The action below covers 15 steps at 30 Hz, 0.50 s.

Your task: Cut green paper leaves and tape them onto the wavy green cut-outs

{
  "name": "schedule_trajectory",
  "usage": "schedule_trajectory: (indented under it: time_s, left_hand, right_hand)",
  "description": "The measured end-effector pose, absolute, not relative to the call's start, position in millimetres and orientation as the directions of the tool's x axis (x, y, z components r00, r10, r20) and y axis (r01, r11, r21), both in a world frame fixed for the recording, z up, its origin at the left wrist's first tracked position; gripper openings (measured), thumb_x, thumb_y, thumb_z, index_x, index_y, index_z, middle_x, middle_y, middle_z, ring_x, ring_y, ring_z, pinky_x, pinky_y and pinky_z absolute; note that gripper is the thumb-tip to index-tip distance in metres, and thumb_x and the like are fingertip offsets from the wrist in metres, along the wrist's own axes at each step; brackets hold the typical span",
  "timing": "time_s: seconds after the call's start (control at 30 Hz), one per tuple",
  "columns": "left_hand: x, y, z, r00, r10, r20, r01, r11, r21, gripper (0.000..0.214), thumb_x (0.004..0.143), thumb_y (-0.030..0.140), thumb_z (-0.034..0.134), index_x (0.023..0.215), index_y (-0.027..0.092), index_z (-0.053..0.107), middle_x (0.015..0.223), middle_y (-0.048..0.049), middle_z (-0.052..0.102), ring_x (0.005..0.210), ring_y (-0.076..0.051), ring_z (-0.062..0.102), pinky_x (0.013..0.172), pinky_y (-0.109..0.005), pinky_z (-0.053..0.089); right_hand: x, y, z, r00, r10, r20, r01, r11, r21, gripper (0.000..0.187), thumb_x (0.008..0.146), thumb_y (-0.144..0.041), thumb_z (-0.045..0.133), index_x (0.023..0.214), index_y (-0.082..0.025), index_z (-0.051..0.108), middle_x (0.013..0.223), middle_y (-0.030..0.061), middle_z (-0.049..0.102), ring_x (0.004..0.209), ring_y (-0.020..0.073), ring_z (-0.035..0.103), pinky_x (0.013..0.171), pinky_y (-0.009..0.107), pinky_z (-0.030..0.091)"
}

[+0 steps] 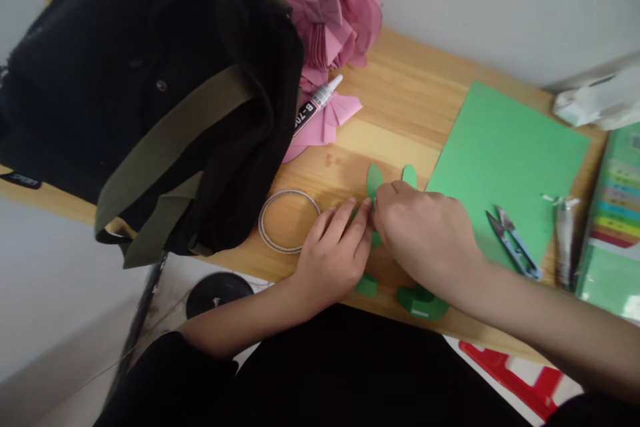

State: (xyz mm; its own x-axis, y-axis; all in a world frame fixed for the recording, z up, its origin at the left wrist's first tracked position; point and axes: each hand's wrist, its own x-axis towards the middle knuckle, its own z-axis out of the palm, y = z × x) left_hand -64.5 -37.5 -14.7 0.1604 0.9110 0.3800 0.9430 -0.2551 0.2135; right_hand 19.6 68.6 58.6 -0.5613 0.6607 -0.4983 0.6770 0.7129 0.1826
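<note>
My left hand (336, 245) lies on the wooden table with its fingers stretched out, their tips against a green paper piece partly hidden under them. Close beside it, my right hand (425, 223) is closed in a fist, its thumb side touching the left fingertips; what it grips is hidden. A leaf-shaped green paper cutout (374, 180) and the rounded tip of a second cutout (409, 175) stick out beyond the right knuckles. Nearer me lie a small green paper piece (367, 285) and a folded dark green paper piece (423, 302).
At left stands a black bag (150, 27); a ring-shaped bangle (263, 230) lies near it. Pink folded paper (320, 13) and a glue tube (313, 107) are behind. To the right are a green sheet (505, 153), thread snips (515, 247), a slim metallic tool (565, 240) and a paper pack (613, 220).
</note>
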Motion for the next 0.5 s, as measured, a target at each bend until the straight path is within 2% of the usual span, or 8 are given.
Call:
schedule_trajectory:
  time_s: [0.1,0.23,0.3,0.4,0.5]
  left_hand:
    - [-64.4,-37.6,-15.6,0.162,0.910,0.382,0.943,-0.256,0.210,0.028,0.087,0.009,0.048,0.109,0.006,0.065,0.123,-0.0131,0.065,0.111,-0.030,0.060,0.089,-0.040,0.047]
    - [-64.0,-36.9,-16.4,0.165,0.905,0.391,0.948,-0.256,0.192,0.027,0.088,0.012,0.050,0.111,0.006,0.064,0.124,-0.0117,0.065,0.111,-0.030,0.060,0.088,-0.039,0.047]
    - [-63.9,-36.3,-16.0,0.158,0.904,0.396,0.951,-0.248,0.185,0.026,0.090,0.014,0.050,0.110,0.007,0.065,0.124,-0.0114,0.065,0.111,-0.029,0.060,0.087,-0.039,0.047]
    - [-64.2,-35.7,-14.6,0.159,0.906,0.393,0.953,-0.245,0.180,0.027,0.090,0.013,0.047,0.109,0.006,0.065,0.124,-0.0120,0.064,0.111,-0.028,0.060,0.087,-0.038,0.048]
    - [-64.6,-36.1,-13.9,0.183,0.902,0.390,0.951,-0.263,0.161,0.028,0.090,0.012,0.046,0.110,0.007,0.064,0.123,-0.0132,0.065,0.110,-0.028,0.060,0.087,-0.039,0.047]
  right_hand:
    - [19.9,77.4,56.1,-0.565,0.641,-0.519,0.696,0.708,0.118,0.022,0.084,-0.013,0.045,0.082,-0.012,0.067,0.078,0.0134,0.070,0.061,0.0227,0.066,0.044,0.027,0.024]
    - [36.8,107.7,49.8,-0.613,0.621,-0.489,0.757,0.638,-0.140,0.012,0.077,-0.019,0.055,0.073,-0.017,0.067,0.073,0.0056,0.071,0.065,0.0194,0.064,0.057,0.028,0.039]
    - [51.1,123.1,48.5,-0.589,0.675,-0.445,0.806,0.533,-0.259,0.010,0.074,-0.018,0.057,0.070,-0.018,0.066,0.067,0.0023,0.069,0.059,0.0161,0.061,0.058,0.027,0.041]
    - [73.0,133.3,49.0,-0.546,0.734,-0.405,0.816,0.354,-0.457,0.009,0.073,-0.023,0.059,0.068,-0.019,0.065,0.056,-0.0006,0.063,0.050,0.0131,0.055,0.050,0.024,0.038]
    - [83.2,123.0,47.7,-0.601,0.735,-0.315,0.736,0.354,-0.578,0.011,0.076,-0.028,0.059,0.074,-0.019,0.065,0.057,-0.0014,0.062,0.047,0.0112,0.052,0.048,0.023,0.037]
